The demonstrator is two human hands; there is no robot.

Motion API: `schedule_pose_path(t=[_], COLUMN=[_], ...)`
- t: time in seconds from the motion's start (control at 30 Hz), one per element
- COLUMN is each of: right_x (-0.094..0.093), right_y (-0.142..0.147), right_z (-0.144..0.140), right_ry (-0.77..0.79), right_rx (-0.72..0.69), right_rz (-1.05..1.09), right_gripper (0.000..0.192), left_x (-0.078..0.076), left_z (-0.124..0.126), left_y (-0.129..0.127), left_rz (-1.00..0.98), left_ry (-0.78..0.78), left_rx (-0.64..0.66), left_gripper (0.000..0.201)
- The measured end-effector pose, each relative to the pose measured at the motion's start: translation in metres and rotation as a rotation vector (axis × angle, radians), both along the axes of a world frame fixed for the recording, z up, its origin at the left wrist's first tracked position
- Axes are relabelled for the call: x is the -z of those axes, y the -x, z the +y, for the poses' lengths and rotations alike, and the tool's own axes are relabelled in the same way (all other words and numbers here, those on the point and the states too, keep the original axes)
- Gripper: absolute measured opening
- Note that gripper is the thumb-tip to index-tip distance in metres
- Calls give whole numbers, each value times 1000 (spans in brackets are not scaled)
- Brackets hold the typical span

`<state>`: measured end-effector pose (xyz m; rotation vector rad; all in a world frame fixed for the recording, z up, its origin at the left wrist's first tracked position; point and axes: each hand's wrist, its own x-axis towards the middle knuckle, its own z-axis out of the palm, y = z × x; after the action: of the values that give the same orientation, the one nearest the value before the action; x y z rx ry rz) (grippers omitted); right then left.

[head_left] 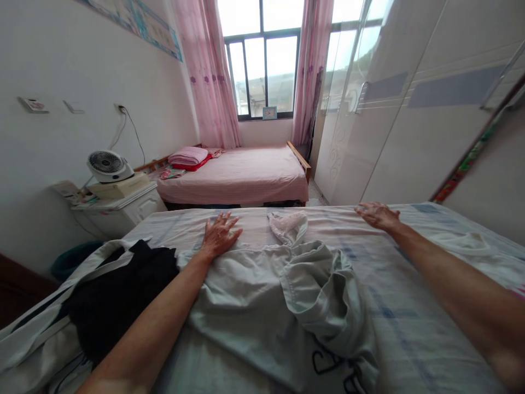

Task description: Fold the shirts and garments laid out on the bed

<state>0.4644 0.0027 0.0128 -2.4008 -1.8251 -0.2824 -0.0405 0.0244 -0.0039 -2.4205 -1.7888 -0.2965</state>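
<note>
A pale grey-green garment (262,295) lies crumpled on the near bed (410,328), spread across its middle over a blue-checked sheet. The left hand (219,235) rests flat on the garment's far edge, fingers spread, gripping nothing. The right hand (377,214) lies open, palm down, on the sheet near the bed's far edge, well apart from the garment. A black garment (118,295) lies just left of the left forearm. Beyond stand a pink bed (241,175) and a small white fan (107,165) on a bedside cabinet (123,210).
</note>
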Motion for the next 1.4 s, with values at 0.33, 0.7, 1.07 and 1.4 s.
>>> schedule_pose_path(t=[0.33,0.7,1.07,1.4], right_x=[31,35,22,-24], right_y=[5,-12,61,170], right_z=[44,6,-87,-212], right_ry=[195,175,46,15], right_rx=[130,114,-206,-455], right_rz=[180,159,221,502], right_gripper=[73,73,66,69], left_x=[5,8,3,-30], left_z=[7,12,7,-55], left_y=[3,3,-1,-13], left_rz=[-16,4,-41,-83], left_ry=[210,222,227,177], left_rx=[64,53,59,256], left_gripper=[64,68,65,48])
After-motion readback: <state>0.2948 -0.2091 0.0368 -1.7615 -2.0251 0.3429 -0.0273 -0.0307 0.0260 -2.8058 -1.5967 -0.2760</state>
